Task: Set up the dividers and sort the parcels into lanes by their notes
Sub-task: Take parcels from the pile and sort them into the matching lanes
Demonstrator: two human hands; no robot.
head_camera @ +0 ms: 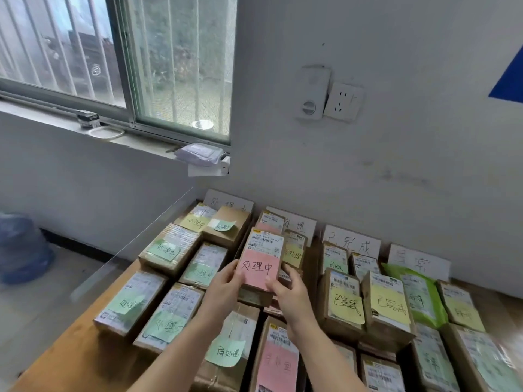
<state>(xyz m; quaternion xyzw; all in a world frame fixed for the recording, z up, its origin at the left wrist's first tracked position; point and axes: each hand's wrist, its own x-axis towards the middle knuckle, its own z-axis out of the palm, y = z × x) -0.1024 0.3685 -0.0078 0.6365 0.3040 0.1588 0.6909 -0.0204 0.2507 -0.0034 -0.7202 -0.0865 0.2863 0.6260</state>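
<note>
Held over the bench [70, 360] middle: one parcel [264, 244] bearing a pink note [259, 268]. Left hand [226, 281] grip pinching its left edge, right hand [291, 295] grip curled round its right. Against far wall [368, 165], four white dividers [351, 243]. In left lane, six green-noted parcels [169, 247]; farther right, perhaps a dozen more, blurred.

1. One wide-angle camera, worn on the head, looks forward and down across the table [56, 363] toward a room corner.
2. The window [113, 52] lies at 10 o'clock, the wall socket [343, 101] at 1 o'clock, the rows of parcels [346, 302] from 4 to 7 o'clock.
3. It sits close: forearms enter at 6 o'clock, and the left hand [226, 281] and right hand [293, 297] grip a pink-noted parcel [261, 263] just below centre.
4. Parcels at the 4 o'clock corner are blurred.
</note>
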